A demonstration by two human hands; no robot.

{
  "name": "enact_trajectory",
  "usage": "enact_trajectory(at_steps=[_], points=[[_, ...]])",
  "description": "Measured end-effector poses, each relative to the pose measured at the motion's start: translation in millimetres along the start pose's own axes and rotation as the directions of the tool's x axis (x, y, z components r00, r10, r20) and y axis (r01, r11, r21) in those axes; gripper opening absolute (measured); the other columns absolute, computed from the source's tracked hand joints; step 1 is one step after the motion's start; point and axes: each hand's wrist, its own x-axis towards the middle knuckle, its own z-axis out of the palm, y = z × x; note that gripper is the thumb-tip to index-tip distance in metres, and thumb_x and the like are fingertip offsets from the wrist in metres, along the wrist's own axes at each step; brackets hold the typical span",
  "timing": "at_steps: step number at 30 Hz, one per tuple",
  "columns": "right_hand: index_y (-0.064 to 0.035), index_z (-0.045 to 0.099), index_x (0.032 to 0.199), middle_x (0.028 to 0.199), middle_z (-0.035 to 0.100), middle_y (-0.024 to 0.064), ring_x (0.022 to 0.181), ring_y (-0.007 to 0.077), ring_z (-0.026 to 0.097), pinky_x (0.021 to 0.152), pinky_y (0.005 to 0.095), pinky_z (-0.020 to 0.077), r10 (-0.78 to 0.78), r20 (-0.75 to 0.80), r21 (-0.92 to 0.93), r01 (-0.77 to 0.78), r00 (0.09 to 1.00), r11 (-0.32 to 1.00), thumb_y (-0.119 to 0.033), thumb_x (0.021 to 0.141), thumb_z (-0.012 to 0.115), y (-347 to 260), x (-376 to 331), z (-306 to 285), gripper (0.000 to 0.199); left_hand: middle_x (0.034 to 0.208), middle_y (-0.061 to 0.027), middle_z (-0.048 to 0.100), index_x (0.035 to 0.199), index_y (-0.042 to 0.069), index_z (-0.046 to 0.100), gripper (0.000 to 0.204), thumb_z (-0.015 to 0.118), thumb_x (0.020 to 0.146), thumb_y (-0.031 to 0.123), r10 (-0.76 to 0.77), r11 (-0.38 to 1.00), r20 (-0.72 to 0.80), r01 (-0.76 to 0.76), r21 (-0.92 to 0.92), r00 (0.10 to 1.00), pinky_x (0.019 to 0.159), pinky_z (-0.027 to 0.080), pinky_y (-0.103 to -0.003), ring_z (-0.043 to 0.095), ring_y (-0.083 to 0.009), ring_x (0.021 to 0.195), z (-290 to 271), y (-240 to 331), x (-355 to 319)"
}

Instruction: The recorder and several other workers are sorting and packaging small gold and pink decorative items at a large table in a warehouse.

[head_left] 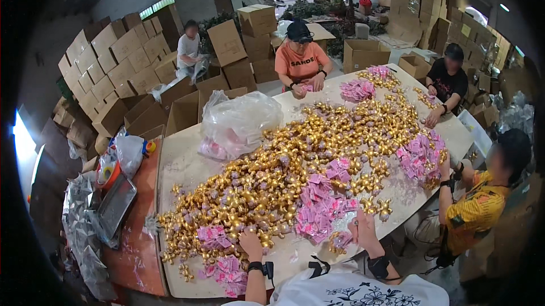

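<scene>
A long heap of shiny gold balloon-like figures [227, 198], many with pale purple parts, covers the table in front of me. At the near edge of this heap is my left hand [250, 245], fingers curled against the gold pieces. Small pink packets [228, 272] lie just below it, and another pink cluster [213, 237] is on its left. My right hand [365, 230] is raised over the table's near edge, fingers bent together; what they hold is too small to make out. Beside it are a large pile of pink packets [318, 207] and a gold figure with purple [339, 242].
A big clear plastic bag [238, 121] stands at the table's far left. Co-workers sit across [304, 59], at far right [448, 82] and at near right [474, 209]. An orange-brown board [133, 260] with a metal tray [117, 201] adjoins the left edge. Cardboard boxes [366, 53] surround the table.
</scene>
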Motion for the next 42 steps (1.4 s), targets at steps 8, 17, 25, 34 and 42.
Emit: enact_trajectory(at_steps=[8, 17, 25, 34, 42], points=[[-0.0095, 0.035, 0.043, 0.036, 0.032, 0.0011, 0.03, 0.0083, 0.032, 0.027, 0.0212, 0.024, 0.042, 0.028, 0.007, -0.042, 0.999, 0.999, -0.042, 0.093, 0.035, 2, 9, 11, 0.059, 0.128, -0.0308, 0.03, 0.127, 0.002, 0.033, 0.077, 0.069, 0.068, 0.036, 0.002, 0.993, -0.049, 0.004, 0.114, 0.999, 0.093, 0.032, -0.05, 0.032, -0.0426, 0.116, 18, -9, 5], [-0.0097, 0.034, 0.04, 0.035, 0.034, 0.001, 0.029, 0.0085, 0.032, 0.029, 0.0216, 0.0223, 0.026, -0.001, 0.027, -0.026, 1.0, 0.999, -0.044, 0.092, 0.035, -2, 3, 13, 0.063, 0.111, -0.0198, 0.036, 0.103, 0.005, 0.045, 0.055, 0.075, 0.061, 0.023, 0.094, 0.993, -0.221, -0.077, 0.087, 0.971, 0.082, 0.037, -0.049, 0.035, -0.0396, 0.106, -3, 10, -5], [-0.0077, 0.038, 0.046, 0.04, 0.032, -0.0018, 0.034, 0.0069, 0.033, 0.034, 0.0206, 0.0251, 0.083, 0.1, 0.048, -0.088, 0.992, 0.995, -0.043, 0.094, 0.028, -27, -8, 22, 0.06, 0.07, -0.0067, 0.05, 0.092, 0.003, 0.041, 0.039, 0.069, 0.068, 0.014, 0.17, 0.787, -0.081, -0.185, -0.588, 0.982, 0.055, 0.041, -0.036, 0.051, -0.0211, 0.062, -78, 45, -27], [-0.0052, 0.041, 0.092, 0.079, 0.046, 0.0029, 0.072, 0.0089, 0.046, 0.065, 0.0223, 0.0394, -0.166, 0.474, 0.176, 0.092, 0.865, 0.98, -0.031, 0.093, 0.038, -29, -33, 20, 0.026, 0.113, -0.021, 0.047, 0.119, -0.004, 0.035, 0.055, 0.06, 0.081, 0.028, 0.775, 0.472, 0.298, -0.196, -0.86, 0.558, 0.09, 0.038, -0.036, 0.046, -0.0278, 0.109, -184, 113, -114], [-0.0005, 0.05, 0.088, 0.081, 0.056, 0.007, 0.066, 0.008, 0.052, 0.059, 0.0213, 0.0422, -0.162, 0.399, 0.244, 0.066, 0.903, 0.968, -0.015, 0.089, 0.051, -15, -52, 16, 0.015, 0.103, -0.0143, 0.053, 0.117, 0.008, 0.049, 0.034, 0.048, 0.087, 0.022, 0.955, 0.279, 0.117, -0.688, -0.67, 0.273, 0.077, 0.043, -0.033, 0.055, -0.025, 0.089, -178, 122, -167]])
